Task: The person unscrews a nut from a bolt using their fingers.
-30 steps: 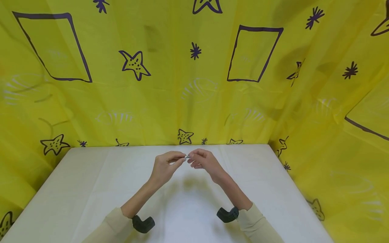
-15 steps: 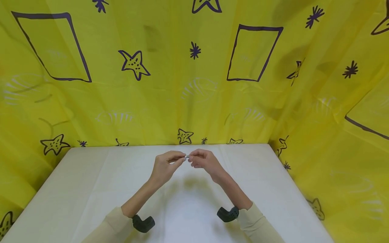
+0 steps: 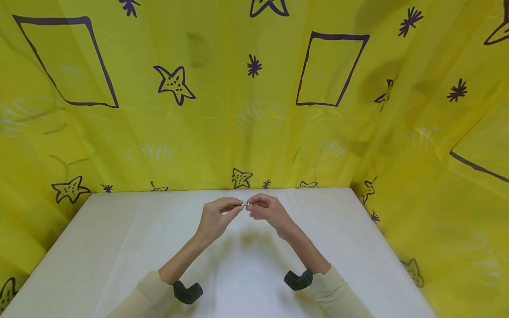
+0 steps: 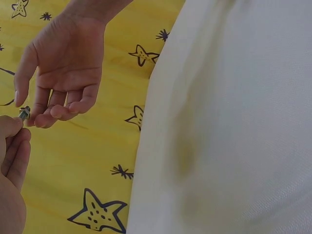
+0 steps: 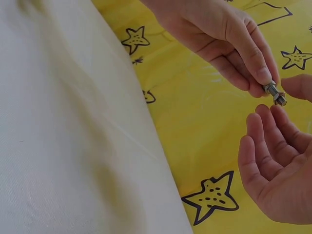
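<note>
Bolt (image 5: pixel 273 90), one, metal, threaded. Location: in the air over the white surface (image 3: pixel 119 234), near its far edge, between the two hands. Held lengthwise from hand to hand, slightly tilted in the right wrist view.

Nut (image 5: pixel 279 96), one, metal. Sat on the shank towards the free tip, clear of the left hand; how far it was threaded I could not make out.

Left hand (image 3: pixel 212 217). Thumb and fingers pinched the bolt at its head end. I judged the grip was placed there to steady the piece and leave the thread bare for the other hand.

Right hand (image 3: pixel 274 213). Thumb and forefinger stood either side of the nut with a narrow gap, no firm pinch showing; the other fingers curved loosely, presumably out of the way. Whether any fingertip grazed the metal I could not tell. The placing suited turning the nut, to my eye.

Wrist pieces, black, two: one at the left wrist (image 3: pixel 188 293), one at the right.

Sleeves, pale, two: ended short of the hands.

Curtain (image 3: pixel 214 132), yellow, printed with starfish: hung behind the surface and along its sides.
</note>
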`<state>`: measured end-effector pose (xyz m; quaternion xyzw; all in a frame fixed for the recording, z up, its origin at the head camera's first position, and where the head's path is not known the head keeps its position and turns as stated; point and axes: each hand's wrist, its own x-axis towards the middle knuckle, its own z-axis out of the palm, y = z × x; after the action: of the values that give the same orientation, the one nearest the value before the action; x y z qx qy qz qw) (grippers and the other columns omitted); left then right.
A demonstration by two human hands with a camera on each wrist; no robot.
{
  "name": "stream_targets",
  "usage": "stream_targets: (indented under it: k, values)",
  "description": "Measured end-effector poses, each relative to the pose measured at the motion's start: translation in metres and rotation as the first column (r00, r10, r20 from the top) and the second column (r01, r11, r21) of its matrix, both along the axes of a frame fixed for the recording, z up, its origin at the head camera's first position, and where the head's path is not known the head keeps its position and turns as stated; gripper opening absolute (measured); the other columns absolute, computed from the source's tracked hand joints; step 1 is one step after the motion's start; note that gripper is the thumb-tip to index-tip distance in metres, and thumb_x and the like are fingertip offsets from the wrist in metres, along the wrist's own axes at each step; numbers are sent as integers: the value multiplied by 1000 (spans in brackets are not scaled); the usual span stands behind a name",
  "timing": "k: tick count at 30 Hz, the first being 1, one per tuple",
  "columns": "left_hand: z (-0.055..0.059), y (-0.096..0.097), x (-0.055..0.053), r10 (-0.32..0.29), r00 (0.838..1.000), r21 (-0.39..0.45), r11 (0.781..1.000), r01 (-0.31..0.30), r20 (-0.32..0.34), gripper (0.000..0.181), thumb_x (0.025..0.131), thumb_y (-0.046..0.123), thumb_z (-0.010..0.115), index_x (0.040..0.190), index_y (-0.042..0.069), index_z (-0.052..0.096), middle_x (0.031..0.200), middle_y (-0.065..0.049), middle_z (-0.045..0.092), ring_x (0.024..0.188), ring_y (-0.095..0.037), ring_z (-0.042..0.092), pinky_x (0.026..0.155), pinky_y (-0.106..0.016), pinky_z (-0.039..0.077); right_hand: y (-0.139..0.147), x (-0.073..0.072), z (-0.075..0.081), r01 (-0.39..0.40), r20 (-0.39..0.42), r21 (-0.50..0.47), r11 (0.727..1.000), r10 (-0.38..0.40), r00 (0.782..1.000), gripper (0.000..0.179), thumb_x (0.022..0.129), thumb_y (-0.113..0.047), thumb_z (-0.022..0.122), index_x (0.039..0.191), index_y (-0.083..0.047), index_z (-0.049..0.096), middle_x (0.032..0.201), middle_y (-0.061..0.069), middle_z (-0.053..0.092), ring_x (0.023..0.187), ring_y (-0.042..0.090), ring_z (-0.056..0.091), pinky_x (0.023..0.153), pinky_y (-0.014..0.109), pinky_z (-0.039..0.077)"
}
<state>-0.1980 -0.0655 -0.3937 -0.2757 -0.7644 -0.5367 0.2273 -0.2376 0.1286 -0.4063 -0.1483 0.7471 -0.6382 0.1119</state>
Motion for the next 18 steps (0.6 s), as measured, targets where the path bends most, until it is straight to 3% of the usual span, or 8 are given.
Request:
stream_targets:
  k: [4,14,18]
  values:
    - [0,0,1,11,1000,-1,1000,-11,19,14,84,-14,71,98,-11,72,93,-19,73,83,-32,72,79,-39,61,-1,0,1,25,5,6,1000,-25,1000,30,100,-27,62,109,1,67,99,9,70,92,35,66,86,37,58]
    - [-1,-2,1,16,1000,6,1000,-16,17,14,84,-14,72,97,-11,72,93,-19,73,83,-33,72,78,-41,61,-4,-2,1,25,33,22,999,-26,999,31,98,-27,64,104,3,71,87,5,71,81,19,65,82,31,57]
    - [-3,-3,0,5,1000,8,1000,-5,0,14,83,-14,72,97,-11,72,93,-20,73,82,-33,72,77,-41,61,-4,-2,-1,16,25,14,1000,-17,1000,30,98,-24,65,105,4,70,90,6,71,86,27,65,83,32,58]
